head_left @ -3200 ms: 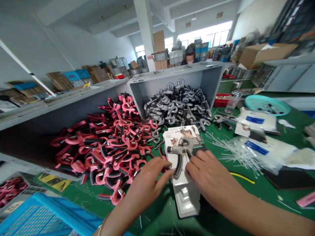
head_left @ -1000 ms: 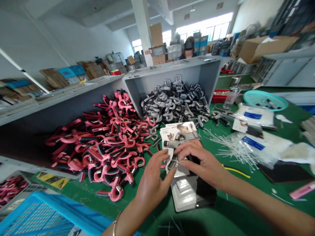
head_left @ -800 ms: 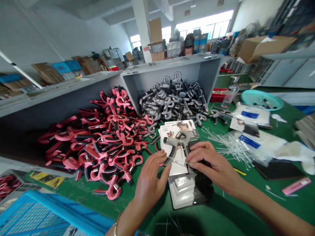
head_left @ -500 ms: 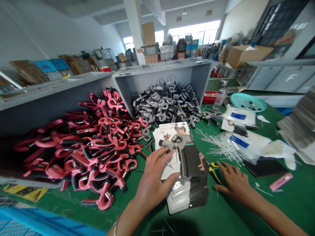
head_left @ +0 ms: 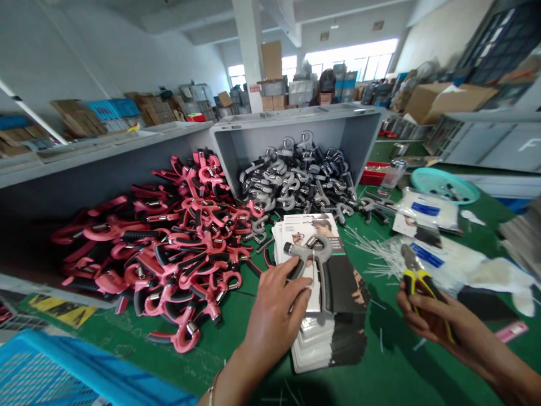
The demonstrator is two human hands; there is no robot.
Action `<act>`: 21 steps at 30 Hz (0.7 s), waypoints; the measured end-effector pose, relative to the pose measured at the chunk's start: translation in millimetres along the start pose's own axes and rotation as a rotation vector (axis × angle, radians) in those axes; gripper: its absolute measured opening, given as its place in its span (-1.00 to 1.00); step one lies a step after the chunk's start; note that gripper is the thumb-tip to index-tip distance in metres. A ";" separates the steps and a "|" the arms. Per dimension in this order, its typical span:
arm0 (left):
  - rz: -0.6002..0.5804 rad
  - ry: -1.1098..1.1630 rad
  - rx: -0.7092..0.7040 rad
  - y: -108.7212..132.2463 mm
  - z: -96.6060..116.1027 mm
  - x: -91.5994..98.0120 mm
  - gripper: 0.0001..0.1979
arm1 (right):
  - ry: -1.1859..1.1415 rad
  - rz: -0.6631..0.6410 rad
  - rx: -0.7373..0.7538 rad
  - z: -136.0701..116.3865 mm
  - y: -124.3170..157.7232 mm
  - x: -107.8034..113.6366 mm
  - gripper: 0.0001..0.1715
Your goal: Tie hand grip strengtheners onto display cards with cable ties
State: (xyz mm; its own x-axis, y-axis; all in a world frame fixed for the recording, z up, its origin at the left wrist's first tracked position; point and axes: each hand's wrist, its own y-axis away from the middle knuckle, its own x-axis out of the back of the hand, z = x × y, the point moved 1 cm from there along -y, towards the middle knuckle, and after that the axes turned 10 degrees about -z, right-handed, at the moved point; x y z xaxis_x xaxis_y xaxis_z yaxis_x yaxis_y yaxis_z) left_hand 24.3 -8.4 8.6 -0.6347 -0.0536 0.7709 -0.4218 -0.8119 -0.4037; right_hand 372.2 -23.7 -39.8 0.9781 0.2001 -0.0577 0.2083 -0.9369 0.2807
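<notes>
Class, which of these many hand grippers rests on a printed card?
The grey gripper touched by the left hand, alone on the card stack; the rest lie in the pink pile and grey pile.

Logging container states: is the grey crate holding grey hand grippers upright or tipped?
Tipped on its side: the grey crate shows its open face to the camera, and grey hand grippers spill out onto the green table.
</notes>
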 end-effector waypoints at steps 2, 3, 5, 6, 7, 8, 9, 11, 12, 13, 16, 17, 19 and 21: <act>-0.012 -0.009 -0.006 0.4 -0.4 0.7 -0.77 | 0.534 0.006 0.164 -29.6 -1.7 -11.3 -0.59; -0.011 -0.010 -0.007 0.9 -0.6 0.5 -0.77 | 0.837 0.010 0.263 -45.7 -5.5 -18.0 -0.53; -0.003 -0.006 -0.001 1.9 -0.8 -1.0 -0.76 | 1.331 0.032 0.487 -76.3 -16.3 -33.4 -0.39; 0.002 -0.001 0.004 2.3 -0.8 -1.9 -0.76 | 1.516 0.043 0.580 -89.3 -22.4 -41.7 -0.35; 0.008 0.005 0.009 2.7 -0.8 -2.8 -0.76 | 1.666 0.046 0.646 -100.2 -28.4 -50.0 -0.33; 0.013 0.009 0.012 3.0 -0.8 -3.4 -0.76 | 1.788 0.043 0.690 -109.0 -33.8 -58.0 -0.32; 0.016 0.013 0.011 3.1 -0.9 -3.9 -0.76 | 1.883 0.035 0.715 -115.9 -38.4 -65.6 -0.31; 0.021 0.016 0.000 2.9 -1.3 -4.0 -0.76 | 2.009 0.006 0.746 -125.3 -43.9 -78.4 -0.27; 0.022 0.016 -0.006 2.7 -1.8 -3.8 -0.76 | 2.051 -0.004 0.759 -128.6 -44.9 -83.6 -0.26; 0.023 0.016 -0.010 2.4 -2.3 -3.6 -0.76 | 2.085 -0.008 0.768 -131.5 -44.9 -88.1 -0.26; 0.026 0.023 -0.011 2.3 -3.8 -3.7 -0.75 | 2.167 0.005 0.765 -139.5 -40.9 -99.5 -0.28; 0.022 0.028 -0.008 2.6 -4.2 -4.1 -0.72 | 2.191 0.016 0.755 -142.0 -39.2 -102.8 -0.29; 0.025 0.053 0.010 3.9 -5.2 -5.1 -0.63 | 2.236 0.024 0.735 -146.1 -37.2 -108.1 -0.33; 0.037 0.087 0.044 5.6 -6.4 -5.8 -0.49 | 2.274 -0.011 0.718 -148.0 -38.0 -110.0 -0.45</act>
State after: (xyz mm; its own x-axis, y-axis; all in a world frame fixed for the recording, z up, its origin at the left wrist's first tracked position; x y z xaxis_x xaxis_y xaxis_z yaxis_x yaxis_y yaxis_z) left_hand 21.5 -8.9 -1.3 -0.7043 -0.0350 0.7090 -0.3691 -0.8351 -0.4079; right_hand 256.4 32.3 97.7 -0.4569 -0.3872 0.8008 0.6639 -0.7477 0.0173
